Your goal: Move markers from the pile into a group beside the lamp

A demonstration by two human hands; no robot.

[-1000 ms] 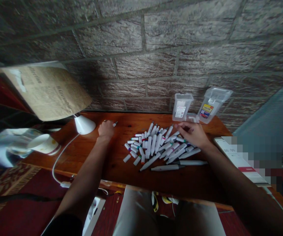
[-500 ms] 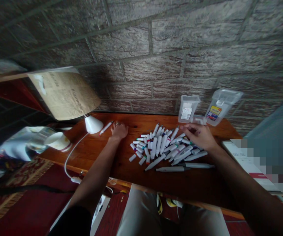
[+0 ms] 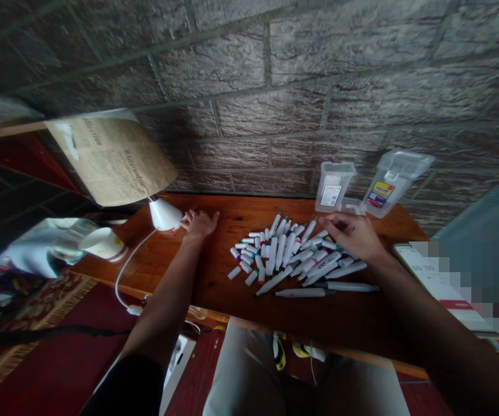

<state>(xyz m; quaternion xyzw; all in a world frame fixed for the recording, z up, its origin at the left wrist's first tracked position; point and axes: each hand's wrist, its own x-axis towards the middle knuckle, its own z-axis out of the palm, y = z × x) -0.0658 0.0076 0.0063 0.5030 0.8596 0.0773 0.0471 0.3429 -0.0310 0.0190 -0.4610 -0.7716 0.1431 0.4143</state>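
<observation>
My left hand [image 3: 200, 223] reaches to the far left of the wooden table, its thumb spread and fingers stretched out. Its fingertips lie at a white marker [image 3: 181, 222] beside the lamp base, partly covering it. My right hand [image 3: 356, 234] is over the far right side of a heap of white markers [image 3: 280, 251], with caps of various colours. Its fingers look loosely extended with no held thing visible; some fingers are hidden behind the hand. Two markers lie along the near side of the heap, one of them a grey-white marker [image 3: 301, 293].
Against the brick wall stand two clear plastic containers [image 3: 335, 184] [image 3: 394, 182], with a small clear piece [image 3: 353, 207] between them. A lamp [image 3: 117, 159] with a newsprint shade and white cord is at left, near a paper cup [image 3: 103, 244]. A tablet-like device [image 3: 425, 268] lies right.
My left hand has moved left and spread its thumb, and its fingers now reach the lone marker by the lamp. My right hand stays at the heap. The view has shifted slightly.
</observation>
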